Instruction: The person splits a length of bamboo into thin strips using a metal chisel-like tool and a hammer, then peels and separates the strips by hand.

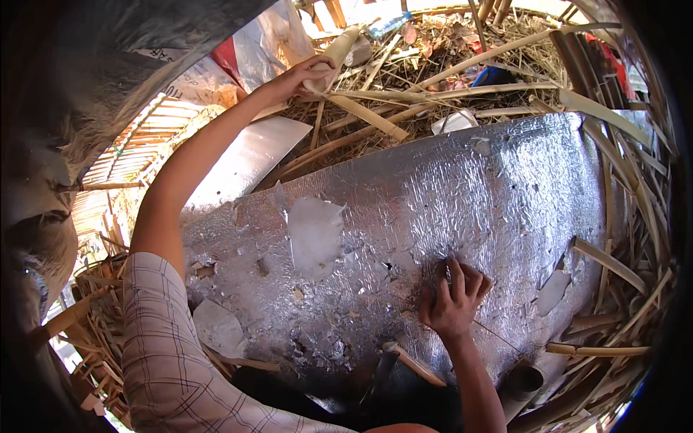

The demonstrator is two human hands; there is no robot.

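Note:
At the upper left, my left arm reaches out, and my left hand (309, 78) is closed round the near end of a thick pale bamboo pole (342, 47). My right hand (456, 297) rests its bent, parted fingertips on a large silver foil sheet (390, 180), right of the middle. Nothing shows between those fingers. The sheet is crinkled and torn, with pale bare patches (315, 234) where the foil is gone. A thin line runs from beside the right wrist toward the lower right; whether it is a strip or a crease, I cannot tell.
Split bamboo strips (617, 263) crowd the right side. Dry straw and leaves (426, 43) lie beyond the sheet, with a small white block (455, 123) at its far edge. A dark tube (521, 381) stands at lower right. A flat pale panel (253, 155) lies beneath my left arm.

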